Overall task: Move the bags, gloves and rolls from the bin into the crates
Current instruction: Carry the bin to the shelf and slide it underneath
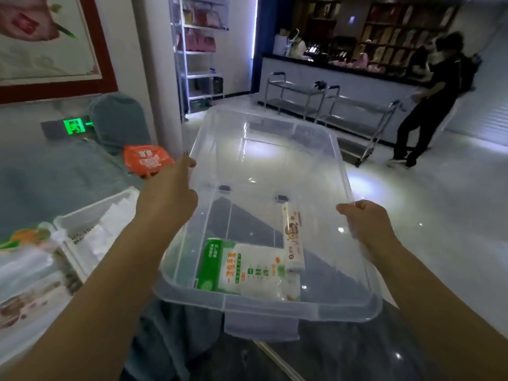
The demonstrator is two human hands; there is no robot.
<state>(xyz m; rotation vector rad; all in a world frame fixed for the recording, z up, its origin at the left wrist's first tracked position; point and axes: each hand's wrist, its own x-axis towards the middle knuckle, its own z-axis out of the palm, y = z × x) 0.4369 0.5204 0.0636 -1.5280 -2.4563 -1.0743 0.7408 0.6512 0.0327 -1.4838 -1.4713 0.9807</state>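
a clear bin (275,149) is held up in the middle of the view, tilted so its near end sits lower. two things are left inside, gathered at the near end: a green-and-white glove pack (236,266) lying flat, and a slim white roll (293,240) just beside it on the right, touching its upper corner. the left hand (167,193) is closed on the left rim, fingers over the edge; the right hand (367,218) is clenched on the right rim. the floor is seen through the bin's clear bottom.

to the left, a white crate (90,215) is seen, holding white packs; a second crate (30,270), nearer the left edge, is filled with printed bags, blurred. an orange bag (147,159) lies beyond the left hand on a grey-blue covered surface (55,171), well apart from the bin.

farther off, two metal carts (330,105) are parked before a long counter (330,70). a person (428,105) in dark clothes is seen at the right, beside the carts. a shelf rack (200,50) stands by the wall.
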